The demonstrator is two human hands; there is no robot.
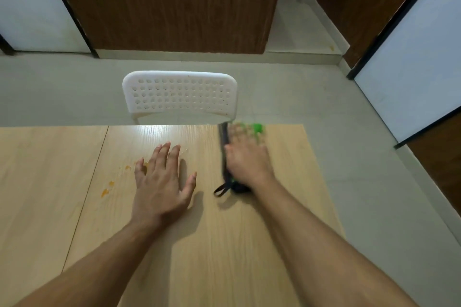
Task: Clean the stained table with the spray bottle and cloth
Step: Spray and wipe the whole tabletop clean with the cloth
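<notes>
Orange stains (106,191) dot the light wooden table (219,252) left of centre, with more small spots (127,167) further back. My left hand (162,182) hovers or rests flat beside them, fingers straight and spread, holding nothing. My right hand (245,157) lies on a green cloth (258,128) with a dark edge and hanging loop (220,190), near the table's far right edge. Its fingers look stretched out on the cloth, and both hand and cloth are motion-blurred. No spray bottle is in view.
A white perforated chair (179,95) stands against the table's far edge. A seam (84,207) splits the tabletop on the left. Grey tiled floor (361,182) lies beyond the right edge, with brown wooden panels behind.
</notes>
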